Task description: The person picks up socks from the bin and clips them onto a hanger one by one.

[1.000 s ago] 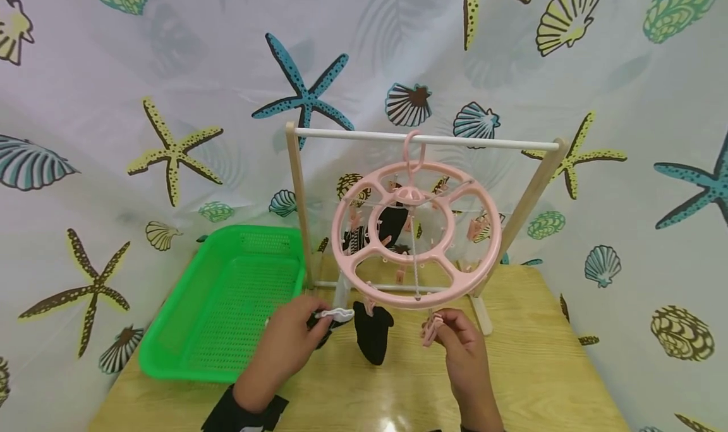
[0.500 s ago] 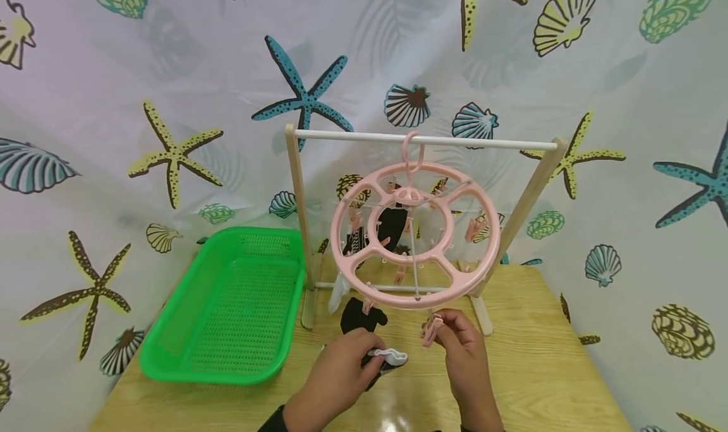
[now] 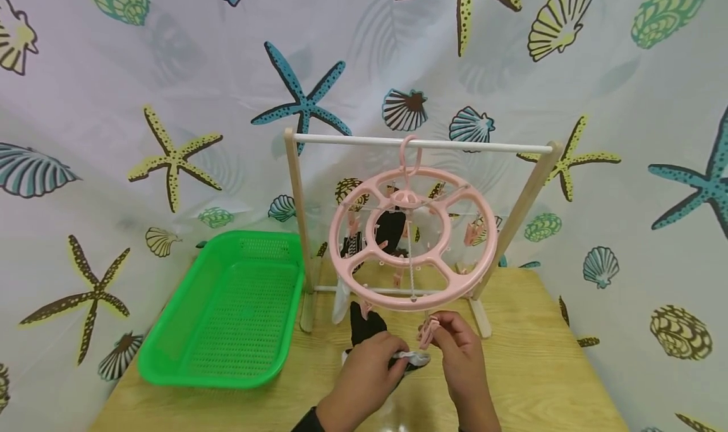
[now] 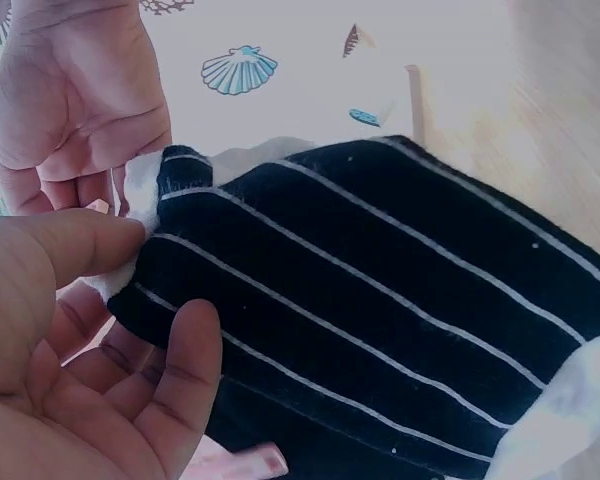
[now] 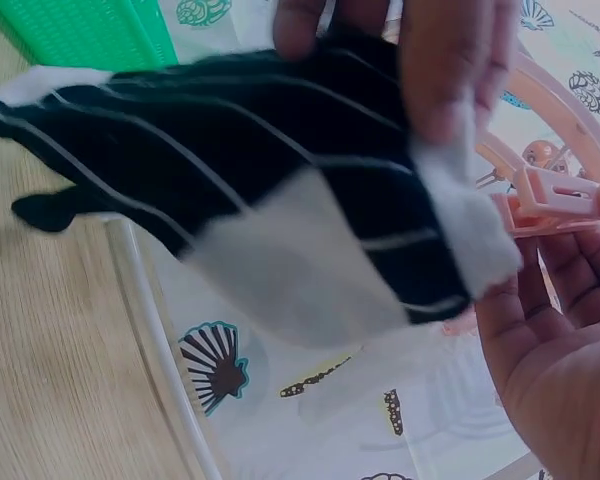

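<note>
The left hand (image 3: 364, 381) pinches a black striped sock (image 4: 380, 300) by its white cuff, held above the near edge of the worktop (image 3: 540, 369), just beside the right hand (image 3: 463, 356). That right hand pinches a pink clip (image 3: 428, 332) hanging from the round pink hanger (image 3: 415, 236). The sock looks light, soft and floppy, so the cuff hem is likely the best place to grip. A green basket (image 3: 170, 350) sits toward the left edge.
</note>
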A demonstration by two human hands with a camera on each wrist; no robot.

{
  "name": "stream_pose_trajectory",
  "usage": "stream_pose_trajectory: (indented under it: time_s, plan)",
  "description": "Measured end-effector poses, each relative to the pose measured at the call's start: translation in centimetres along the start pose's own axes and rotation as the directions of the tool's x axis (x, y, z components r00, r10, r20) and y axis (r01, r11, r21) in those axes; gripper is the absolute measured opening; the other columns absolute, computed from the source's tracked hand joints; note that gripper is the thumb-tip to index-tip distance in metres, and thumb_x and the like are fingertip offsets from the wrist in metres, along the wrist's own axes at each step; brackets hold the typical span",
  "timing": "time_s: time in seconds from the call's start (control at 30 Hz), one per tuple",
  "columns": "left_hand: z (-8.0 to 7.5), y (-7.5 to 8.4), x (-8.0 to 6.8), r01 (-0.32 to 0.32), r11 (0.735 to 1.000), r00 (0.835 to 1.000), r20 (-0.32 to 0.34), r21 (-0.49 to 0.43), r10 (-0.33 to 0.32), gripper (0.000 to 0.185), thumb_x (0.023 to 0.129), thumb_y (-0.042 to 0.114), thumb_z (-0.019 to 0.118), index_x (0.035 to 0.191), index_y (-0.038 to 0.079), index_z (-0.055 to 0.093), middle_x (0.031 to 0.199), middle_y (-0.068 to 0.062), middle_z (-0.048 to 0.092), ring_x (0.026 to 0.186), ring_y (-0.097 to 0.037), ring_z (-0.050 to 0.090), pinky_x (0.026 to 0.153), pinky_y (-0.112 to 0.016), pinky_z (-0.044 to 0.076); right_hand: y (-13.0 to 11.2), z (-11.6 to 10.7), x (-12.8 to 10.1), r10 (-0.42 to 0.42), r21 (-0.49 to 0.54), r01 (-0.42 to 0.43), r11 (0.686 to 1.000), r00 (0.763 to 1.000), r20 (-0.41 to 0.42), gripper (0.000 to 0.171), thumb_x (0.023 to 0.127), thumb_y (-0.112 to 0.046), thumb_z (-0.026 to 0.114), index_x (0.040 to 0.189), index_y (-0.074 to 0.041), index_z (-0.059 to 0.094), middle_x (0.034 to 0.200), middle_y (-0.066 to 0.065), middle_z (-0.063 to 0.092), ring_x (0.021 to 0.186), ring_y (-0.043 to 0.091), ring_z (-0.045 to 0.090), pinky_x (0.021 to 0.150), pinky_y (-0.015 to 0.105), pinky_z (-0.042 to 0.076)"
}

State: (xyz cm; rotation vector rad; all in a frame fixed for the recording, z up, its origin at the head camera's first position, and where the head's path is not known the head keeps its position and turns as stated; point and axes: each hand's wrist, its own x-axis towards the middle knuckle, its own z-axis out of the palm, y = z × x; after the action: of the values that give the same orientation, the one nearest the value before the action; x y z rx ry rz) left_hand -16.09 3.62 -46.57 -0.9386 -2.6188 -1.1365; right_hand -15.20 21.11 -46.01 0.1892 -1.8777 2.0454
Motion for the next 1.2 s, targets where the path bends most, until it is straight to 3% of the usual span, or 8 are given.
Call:
stream_pose_trajectory:
  time_s: [0.3, 0.57, 0.9, 1.2]
  plan:
    - [0.1, 0.3, 1.1, -0.009, 0.998, 0.997, -0.084, -0.065, 0.003, 0.005, 0.093, 0.012, 0.070, 0.098, 0.014, 0.072, 0.090, 0.004, 0.066, 0.081, -0.006, 0.063, 0.069, -0.022, 0.051, -0.3, 0.3, 0.0, -0.014, 0.010, 0.014, 1.000, 0.999, 0.030, 0.015, 0.101, 0.002, 0.051, 0.099, 0.016, 0.055, 0.084, 0.008, 0.064, 0.077, 0.016, 0.064, 0.072, 0.029, 0.054]
    - [-0.3, 0.2, 1.6, 0.046, 0.975, 0.997, -0.045, -0.217, -0.057, 0.009, 0.094, 0.013, 0.069, 0.102, 0.012, 0.073, 0.096, 0.004, 0.068, 0.087, -0.005, 0.062, 0.073, -0.024, 0.051, -0.5, 0.4, -0.1, -0.035, -0.016, 0.036, 0.999, 0.999, 0.032, 0.013, 0.100, 0.003, 0.051, 0.098, 0.014, 0.057, 0.084, 0.014, 0.064, 0.074, 0.017, 0.063, 0.065, 0.030, 0.054]
    - [-0.3, 0.2, 1.5, 0.070, 0.954, 0.991, -0.093, -0.292, -0.101, 0.005, 0.093, 0.010, 0.070, 0.097, 0.013, 0.073, 0.094, 0.005, 0.068, 0.084, -0.005, 0.062, 0.067, -0.021, 0.051, -0.5, 0.3, -0.2, 0.044, -0.060, -0.041, 0.997, 0.998, 0.055, 0.015, 0.099, 0.005, 0.050, 0.110, 0.014, 0.056, 0.093, 0.013, 0.061, 0.084, 0.014, 0.064, 0.074, 0.028, 0.055]
    - [-0.7, 0.1, 1.3, 0.102, 0.950, 0.988, -0.080, -0.295, -0.131, 0.004, 0.093, 0.013, 0.071, 0.097, 0.014, 0.073, 0.093, 0.006, 0.067, 0.083, -0.005, 0.060, 0.067, -0.022, 0.050, -0.4, 0.6, -0.2, 0.068, -0.074, -0.066, 0.995, 0.997, 0.026, 0.018, 0.097, 0.007, 0.052, 0.113, 0.014, 0.058, 0.099, 0.016, 0.062, 0.086, 0.014, 0.064, 0.075, 0.027, 0.055]
